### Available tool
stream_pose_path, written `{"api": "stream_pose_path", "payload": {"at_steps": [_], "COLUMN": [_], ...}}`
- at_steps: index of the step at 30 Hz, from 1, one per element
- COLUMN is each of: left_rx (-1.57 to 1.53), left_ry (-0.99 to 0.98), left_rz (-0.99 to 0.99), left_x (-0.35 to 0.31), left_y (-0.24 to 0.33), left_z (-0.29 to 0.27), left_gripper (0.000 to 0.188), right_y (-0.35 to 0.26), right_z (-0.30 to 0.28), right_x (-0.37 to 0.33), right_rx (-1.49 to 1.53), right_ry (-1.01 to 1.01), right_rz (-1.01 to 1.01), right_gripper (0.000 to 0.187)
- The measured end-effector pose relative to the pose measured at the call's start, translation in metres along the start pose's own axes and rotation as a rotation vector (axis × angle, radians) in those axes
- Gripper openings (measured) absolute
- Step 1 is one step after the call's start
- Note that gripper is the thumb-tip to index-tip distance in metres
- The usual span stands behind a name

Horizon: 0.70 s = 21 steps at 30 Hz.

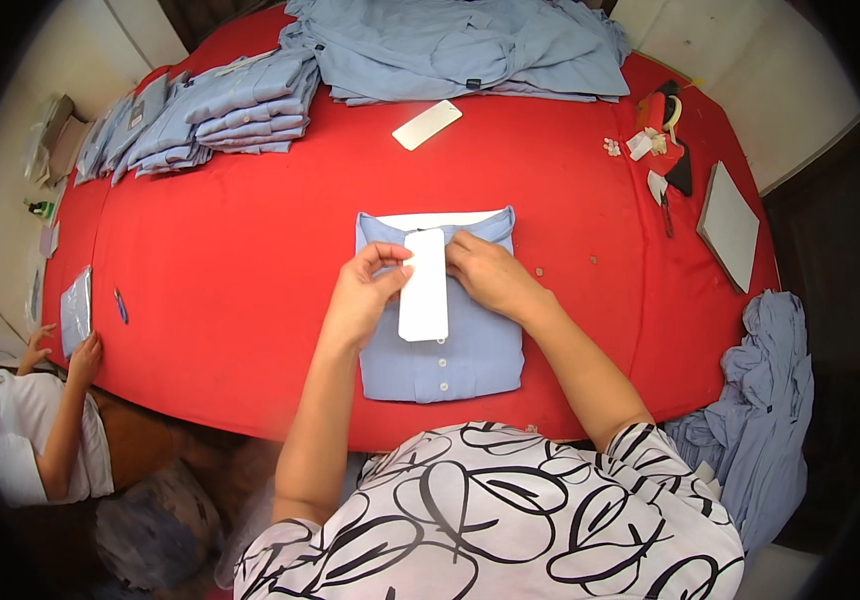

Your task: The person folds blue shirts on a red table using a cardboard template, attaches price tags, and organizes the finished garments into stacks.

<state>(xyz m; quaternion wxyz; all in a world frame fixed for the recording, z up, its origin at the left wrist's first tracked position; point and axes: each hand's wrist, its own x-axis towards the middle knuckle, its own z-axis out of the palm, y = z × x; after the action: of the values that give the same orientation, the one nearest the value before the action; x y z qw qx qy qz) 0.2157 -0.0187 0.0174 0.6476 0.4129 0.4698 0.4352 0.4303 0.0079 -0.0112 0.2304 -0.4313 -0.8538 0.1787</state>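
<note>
A light blue shirt (485, 350) lies folded flat in front of me, with small white buttons down its middle and a white strip (435, 221) showing inside its neckline. Over its upper front is a long white card tag (424, 300), pinched at its left edge between the thumb and fingers of my left hand (372, 283). My right hand (490, 272) is at the tag's upper right edge, by the neckline. Its fingers are curled together, and what they grip is hidden.
Folded blue shirts (255, 105) are stacked at the far left; a loose pile (460, 50) lies at the back. Another white tag (427, 125), scissors (666, 212) and a white board (730, 228) lie on the red table (220, 260). At left, a person's hands (85, 355) hold a plastic-wrapped packet (77, 310).
</note>
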Motion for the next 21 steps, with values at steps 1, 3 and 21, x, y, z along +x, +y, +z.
{"api": "stream_pose_path", "payload": {"at_steps": [1, 3, 21], "left_rx": [0.058, 0.161, 0.402], "left_ry": [0.005, 0.015, 0.079], "left_rz": [-0.006, -0.016, 0.057], "left_x": [-0.004, -0.008, -0.02], "left_y": [-0.004, -0.014, -0.012], "left_z": [0.0, 0.002, 0.03], "left_gripper": [0.021, 0.021, 0.036], "right_y": [-0.002, -0.008, -0.067], "right_z": [0.003, 0.008, -0.006], "right_x": [0.002, 0.0, -0.053], "right_rx": [0.069, 0.208, 0.56], "right_ry": [0.081, 0.244, 0.222], "right_rz": [0.024, 0.074, 0.404], "right_gripper": [0.006, 0.006, 0.027]}}
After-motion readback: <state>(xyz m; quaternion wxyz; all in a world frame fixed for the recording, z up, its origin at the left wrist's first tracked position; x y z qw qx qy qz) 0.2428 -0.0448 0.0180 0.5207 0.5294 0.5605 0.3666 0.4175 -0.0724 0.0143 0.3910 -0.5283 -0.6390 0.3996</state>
